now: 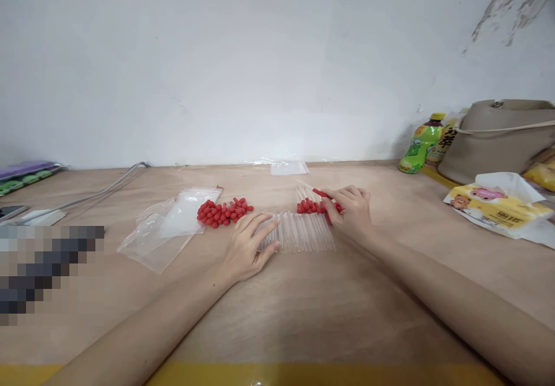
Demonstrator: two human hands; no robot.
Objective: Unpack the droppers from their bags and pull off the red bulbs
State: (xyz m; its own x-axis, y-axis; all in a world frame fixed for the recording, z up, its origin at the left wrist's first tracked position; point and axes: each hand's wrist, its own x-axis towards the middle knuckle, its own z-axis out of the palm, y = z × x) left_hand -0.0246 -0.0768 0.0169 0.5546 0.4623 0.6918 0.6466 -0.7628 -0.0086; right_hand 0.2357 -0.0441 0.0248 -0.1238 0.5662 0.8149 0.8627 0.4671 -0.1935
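Observation:
A row of thin clear tubes [299, 233] lies side by side on the wooden table in front of me. My left hand [254, 241] rests over the row's left end, fingers apart and loosely bent, holding nothing that I can see. My right hand [351, 210] pinches a dropper by its red rubber bulb [319, 193]; its thin clear tube points up and left. Beneath that hand lie several more red bulbs [309, 206], with clear tubes [302, 193] behind them, partly hidden by the fingers. Another heap of red bulbs [221, 212] sits left of the row.
Clear plastic bags [160, 236] lie to the left, and a small zip bag [289, 168] is by the wall. A grey cable [108, 188] crosses the left side. At right stand a green bottle [420, 146], a beige bag [498, 140] and a yellow printed packet [498, 207].

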